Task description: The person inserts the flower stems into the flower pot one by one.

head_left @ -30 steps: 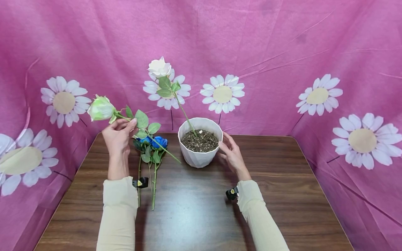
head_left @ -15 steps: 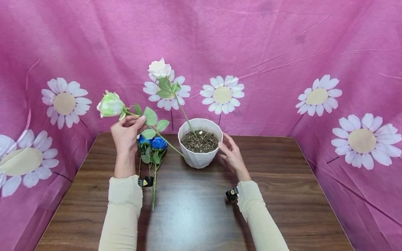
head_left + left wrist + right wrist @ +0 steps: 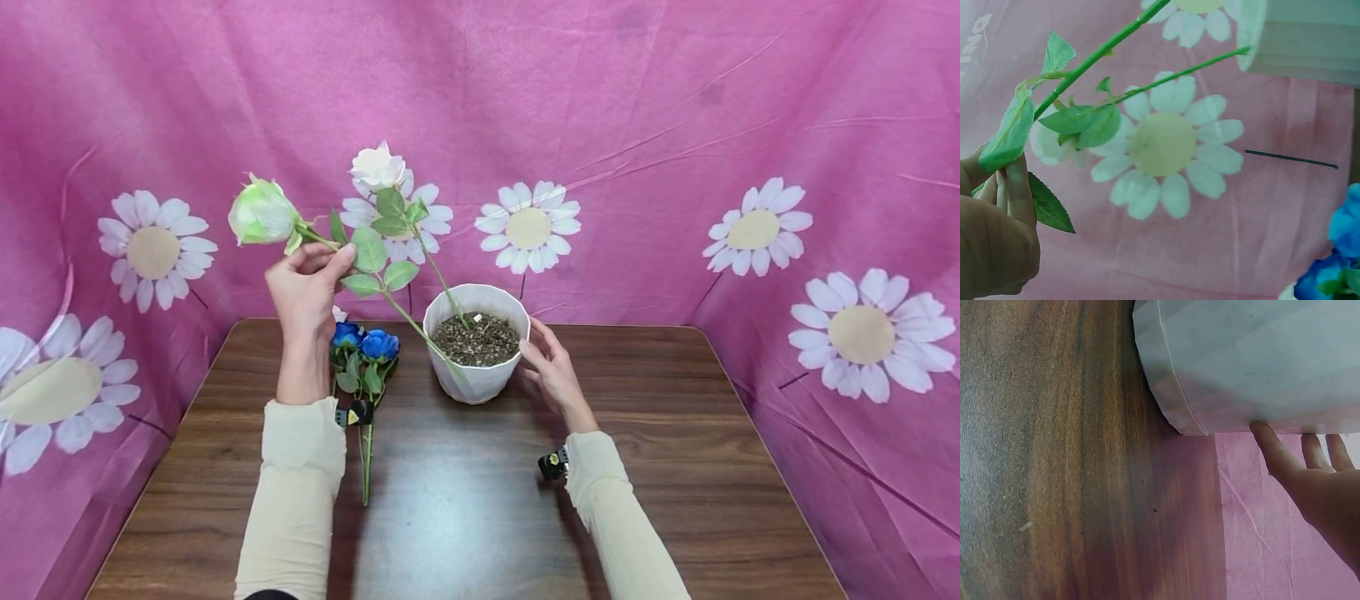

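One white rose [image 3: 377, 167] stands planted in the pot [image 3: 489, 386] near the worktop's [image 3: 690, 417] back edge — the left hand [image 3: 303, 292] pinches a green-tinged rose [image 3: 262, 211], its stem not yet in, while the right hand [image 3: 553, 371], fingers apart, touches the pot and blue roses [image 3: 380, 345] lie unplanted nearby.

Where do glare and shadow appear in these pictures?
Head view: pale glare on the table, in front of the white pot; left wrist view: the left hand looks shaded; right wrist view: shadow on the table beside the pot, the right hand dark, pale glare near the left edge.
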`<state>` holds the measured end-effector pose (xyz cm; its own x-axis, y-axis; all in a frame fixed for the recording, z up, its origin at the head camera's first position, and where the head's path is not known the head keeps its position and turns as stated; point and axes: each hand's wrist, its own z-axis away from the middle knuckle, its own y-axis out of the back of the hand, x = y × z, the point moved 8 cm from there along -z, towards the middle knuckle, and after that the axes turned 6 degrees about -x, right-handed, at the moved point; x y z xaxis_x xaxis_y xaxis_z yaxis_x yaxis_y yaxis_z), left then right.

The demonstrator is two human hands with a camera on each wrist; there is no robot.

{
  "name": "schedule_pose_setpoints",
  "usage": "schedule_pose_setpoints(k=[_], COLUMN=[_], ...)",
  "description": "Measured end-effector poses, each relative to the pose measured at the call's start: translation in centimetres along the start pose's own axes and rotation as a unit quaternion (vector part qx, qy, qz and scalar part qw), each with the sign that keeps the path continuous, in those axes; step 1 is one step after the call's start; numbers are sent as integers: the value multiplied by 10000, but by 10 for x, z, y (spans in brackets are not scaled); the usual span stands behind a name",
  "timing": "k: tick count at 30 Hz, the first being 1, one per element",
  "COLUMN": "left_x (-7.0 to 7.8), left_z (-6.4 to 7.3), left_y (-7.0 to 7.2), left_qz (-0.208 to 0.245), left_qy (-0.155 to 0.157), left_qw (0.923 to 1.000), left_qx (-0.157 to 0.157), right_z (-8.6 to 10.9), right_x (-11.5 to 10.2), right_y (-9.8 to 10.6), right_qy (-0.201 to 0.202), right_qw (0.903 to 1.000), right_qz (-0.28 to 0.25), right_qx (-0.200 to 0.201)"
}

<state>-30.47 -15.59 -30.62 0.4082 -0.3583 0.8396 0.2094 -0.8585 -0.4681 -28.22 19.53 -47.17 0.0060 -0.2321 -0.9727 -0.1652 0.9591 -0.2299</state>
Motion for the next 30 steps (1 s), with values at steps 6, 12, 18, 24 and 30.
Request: schedule_pose_setpoints(k=[6, 12, 18, 24, 30], left_x=[9, 12, 7, 0, -8], left_z=[-6, -7, -4, 0, 1], left_y=[-7, -12, -21, -34, -44], left_qz=[154, 352, 291, 336, 80], left_qy=[-135, -268, -252, -434, -623], left_qw=[9997, 9988, 9993, 9983, 9977], left_qx=[90, 209, 41, -202, -262], right_z=[0, 0, -1, 1, 1], right_x=[-1, -1, 0, 0, 1], right_y=[-1, -1, 1, 1, 2], right_qy=[32, 29, 9, -18, -15], right_qw=[10000, 10000, 10000, 10000, 10000], right_qz=[-9, 3, 25, 11, 36], right_qx=[-5, 1, -3, -1, -16])
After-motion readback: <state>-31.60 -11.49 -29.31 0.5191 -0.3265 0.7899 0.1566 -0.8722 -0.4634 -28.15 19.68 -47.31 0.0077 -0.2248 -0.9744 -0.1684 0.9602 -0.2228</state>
